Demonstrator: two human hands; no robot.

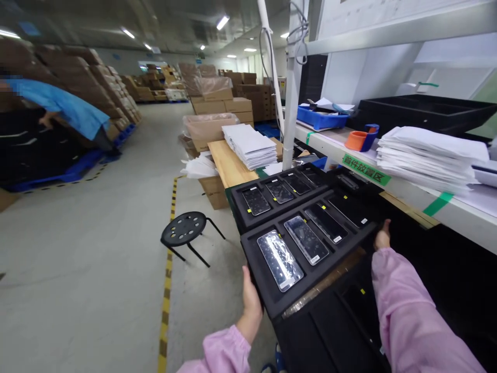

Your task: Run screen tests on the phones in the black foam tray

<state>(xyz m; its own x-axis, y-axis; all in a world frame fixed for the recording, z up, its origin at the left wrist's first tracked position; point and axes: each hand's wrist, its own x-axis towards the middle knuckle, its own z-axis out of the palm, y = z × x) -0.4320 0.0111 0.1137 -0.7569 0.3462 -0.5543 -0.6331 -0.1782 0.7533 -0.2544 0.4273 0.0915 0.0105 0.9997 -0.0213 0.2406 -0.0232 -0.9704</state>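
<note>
Between my two hands is a black foam tray [252, 269] with several phone screens lying in its slots. The nearest phone screen [280, 260] shines with reflected light, and yellow tabs stick out at the screens' edges. My left hand [251, 300] grips the tray's left side, thumb up along the edge. On the tray's right end, my right hand [382, 236] is closed, its fingers partly hidden. Just behind it a second black tray [240, 212] holds more phone screens. Below the near tray lie other dark trays [322, 331].
A black stool [184, 229] stands left of the bench. White paper stacks [250, 146] lie on the wooden board and on the shelf [411, 186], beside a tape dispenser [362, 139]. A co-worker in blue [64, 106] bends over a pallet at far left. Cartons [221, 106] stand behind.
</note>
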